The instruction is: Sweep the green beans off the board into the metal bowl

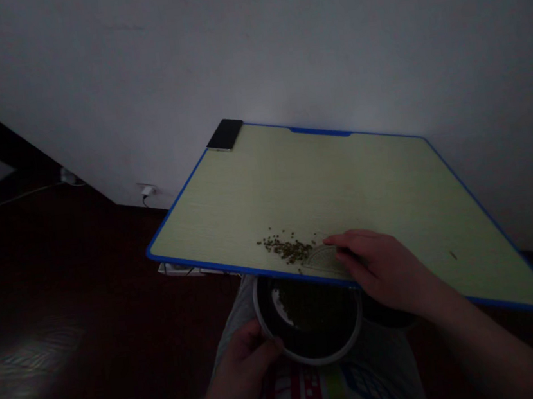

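Pale wall point(248, 46) spans the back of my feed, above a dark reddish floor point(85, 267) at the left, all of it dimly lit. Against the wall I see a yellowish-green tabletop point(341, 177) edged in blue, with a dark phone-like slab point(225, 134) on its far left corner. Close to the near edge lies a loose scatter of small brownish bits point(289, 250) (too dim for me to name them). Just beside them, the right hand point(376, 264) pinches a clear curved piece point(322, 258) between thumb and fingers, its rounded edge toward the bits. Below the near edge, the left hand point(242, 361) holds the light rim of a bowl point(308, 343), thumb over the top; I make out dark, greenish contents inside. Brightly printed material point(310, 398) shows on the lap beneath.
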Available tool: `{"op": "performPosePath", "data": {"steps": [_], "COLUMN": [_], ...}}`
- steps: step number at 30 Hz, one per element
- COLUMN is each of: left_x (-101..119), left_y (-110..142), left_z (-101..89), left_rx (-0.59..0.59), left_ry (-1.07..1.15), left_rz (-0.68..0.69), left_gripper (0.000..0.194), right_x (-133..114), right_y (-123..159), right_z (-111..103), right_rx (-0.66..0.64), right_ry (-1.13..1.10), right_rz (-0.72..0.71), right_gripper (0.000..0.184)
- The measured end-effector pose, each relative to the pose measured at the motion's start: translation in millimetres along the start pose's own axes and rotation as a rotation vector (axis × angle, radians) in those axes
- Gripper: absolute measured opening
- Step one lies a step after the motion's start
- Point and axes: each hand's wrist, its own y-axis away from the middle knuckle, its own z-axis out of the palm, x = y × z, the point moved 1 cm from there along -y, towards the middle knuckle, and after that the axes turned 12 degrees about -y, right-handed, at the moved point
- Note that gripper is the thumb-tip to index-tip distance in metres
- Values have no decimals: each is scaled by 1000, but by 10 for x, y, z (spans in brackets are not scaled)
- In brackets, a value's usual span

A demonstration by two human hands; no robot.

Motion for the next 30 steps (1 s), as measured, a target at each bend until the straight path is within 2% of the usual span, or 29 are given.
{"op": "performPosePath", "data": {"steps": [6,15,24,30], "left_x": [-10,83,30,95], "left_y": [17,30,0,21], "left_z": [-19,31,0,25], "left_rx": [-44,-26,-32,-43], "left_ry": [58,63,45,81], "left_rz": [-41,-83,-62,-58], "left_gripper": [22,23,23,22], "right_x": [25,14,10,6], "right_y": [17,-14,-85,-128], "right_z": [-29,11,37,54], "right_rx": [5,-13,-32,-81], "right_ry": [5,-18,-57,-127], "right_rz": [20,3,3,-4], "right_gripper": [32,34,35,38]}}
